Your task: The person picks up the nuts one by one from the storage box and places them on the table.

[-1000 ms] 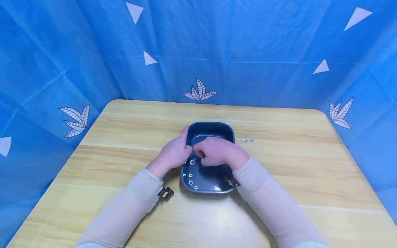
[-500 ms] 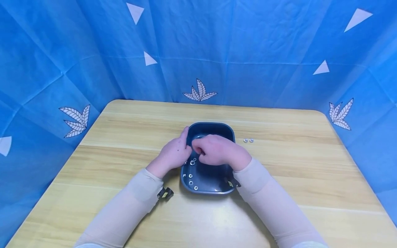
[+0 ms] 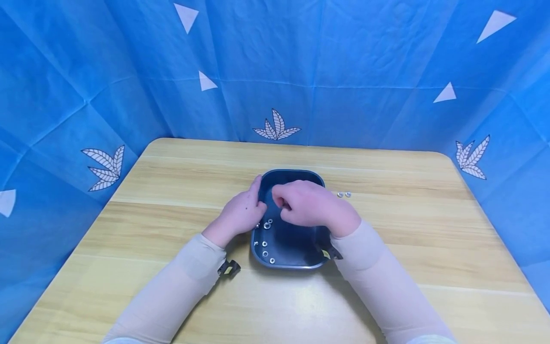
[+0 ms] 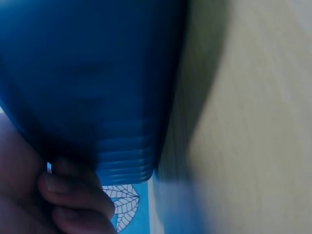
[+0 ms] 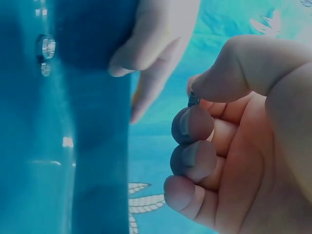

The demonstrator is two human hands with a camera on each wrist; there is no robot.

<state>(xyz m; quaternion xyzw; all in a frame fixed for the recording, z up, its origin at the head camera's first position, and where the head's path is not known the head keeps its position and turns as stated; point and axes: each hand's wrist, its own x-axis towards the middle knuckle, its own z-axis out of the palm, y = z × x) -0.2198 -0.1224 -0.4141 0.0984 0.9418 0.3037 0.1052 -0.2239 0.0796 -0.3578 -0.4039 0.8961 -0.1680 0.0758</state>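
Observation:
A dark blue rectangular tray (image 3: 296,246) with rounded corners stands on the table. My left hand (image 3: 239,213) grips its left wall, thumb over the inside and curled fingers (image 4: 73,192) against the outside. Above the tray's interior is my right hand (image 3: 307,203). In the right wrist view, its thumb and index finger pinch a small metal nut (image 5: 194,99), mostly covered by the fingertips; the other fingers are curled. Several metal nuts (image 3: 264,244) of differing sizes lie along the tray's left side, with a larger nut (image 3: 267,225) beside a smaller one near my left hand.
Two small shiny metal pieces (image 3: 344,194) lie side by side on the wooden table (image 3: 408,215), right of the tray. A blue curtain (image 3: 365,71) with leaf prints hangs behind and around the table. Black camera mounts (image 3: 229,268) sit under both wrists.
My right hand has risen and shifted back and to the right over the tray, still pinching. The left hand stays on the tray wall. The nuts lying in the tray look unmoved.

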